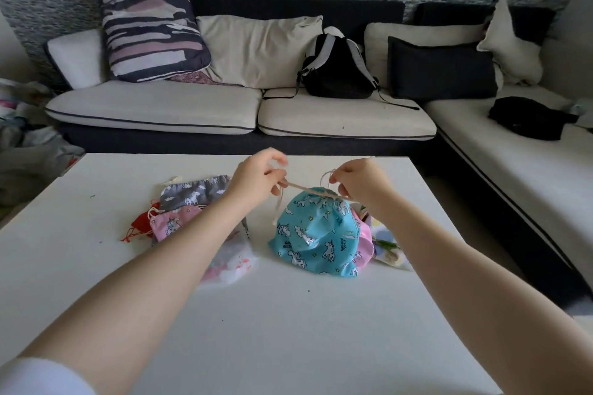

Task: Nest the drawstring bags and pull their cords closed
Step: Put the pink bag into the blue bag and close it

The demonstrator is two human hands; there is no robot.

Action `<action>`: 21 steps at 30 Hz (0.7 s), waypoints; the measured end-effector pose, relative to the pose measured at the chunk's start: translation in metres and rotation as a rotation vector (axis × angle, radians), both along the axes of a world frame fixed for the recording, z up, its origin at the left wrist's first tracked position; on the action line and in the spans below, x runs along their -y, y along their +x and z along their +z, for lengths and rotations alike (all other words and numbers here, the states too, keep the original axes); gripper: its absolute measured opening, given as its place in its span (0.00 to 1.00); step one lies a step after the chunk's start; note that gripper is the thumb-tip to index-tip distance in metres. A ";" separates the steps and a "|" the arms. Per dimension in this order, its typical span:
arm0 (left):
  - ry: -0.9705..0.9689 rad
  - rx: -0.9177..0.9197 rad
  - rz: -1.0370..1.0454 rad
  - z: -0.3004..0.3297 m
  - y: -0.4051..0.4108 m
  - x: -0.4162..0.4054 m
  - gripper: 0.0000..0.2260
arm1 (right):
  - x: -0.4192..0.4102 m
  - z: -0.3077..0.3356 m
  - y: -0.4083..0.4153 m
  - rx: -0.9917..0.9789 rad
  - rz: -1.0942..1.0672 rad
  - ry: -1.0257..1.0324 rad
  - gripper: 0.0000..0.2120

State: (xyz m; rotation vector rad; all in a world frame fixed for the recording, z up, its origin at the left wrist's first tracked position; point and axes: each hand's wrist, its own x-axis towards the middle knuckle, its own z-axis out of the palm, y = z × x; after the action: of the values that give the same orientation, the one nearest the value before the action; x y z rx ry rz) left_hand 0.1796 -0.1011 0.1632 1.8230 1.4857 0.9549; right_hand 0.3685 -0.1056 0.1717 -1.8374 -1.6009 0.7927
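Head view: left hand (256,175) and right hand (354,179) pinch the cords (296,186) of the soft, light blue bag (316,234), best gripped there, mid-table (288,330).

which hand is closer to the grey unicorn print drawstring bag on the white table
Left. The left hand hovers just beside the grey unicorn-print fabric drawstring bag, pinching the cream cord; the right hand is farther away, beyond the blue unicorn-print bag.

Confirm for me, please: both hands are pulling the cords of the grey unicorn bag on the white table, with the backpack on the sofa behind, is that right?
Not quite. The head view shows the left hand and right hand pinching the cords of the blue unicorn bag, not the grey one. The grey unicorn bag lies untouched to its left. The white table and the backpack on the sofa are as you say.
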 end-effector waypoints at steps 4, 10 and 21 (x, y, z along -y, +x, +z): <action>-0.091 -0.187 -0.133 0.005 -0.003 0.002 0.11 | 0.001 0.001 0.000 0.259 0.073 -0.012 0.13; -0.029 -0.692 -0.190 0.006 -0.004 0.005 0.14 | 0.006 0.000 0.000 0.545 0.148 -0.050 0.08; -0.040 0.087 -0.290 0.009 0.025 0.033 0.11 | 0.010 -0.013 0.001 0.356 0.033 0.103 0.22</action>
State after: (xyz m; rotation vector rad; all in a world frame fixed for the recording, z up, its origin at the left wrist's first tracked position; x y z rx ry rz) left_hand 0.2043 -0.1338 0.1726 1.8786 1.1413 0.8433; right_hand 0.3696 -0.1161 0.1591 -1.9612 -1.8553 0.4010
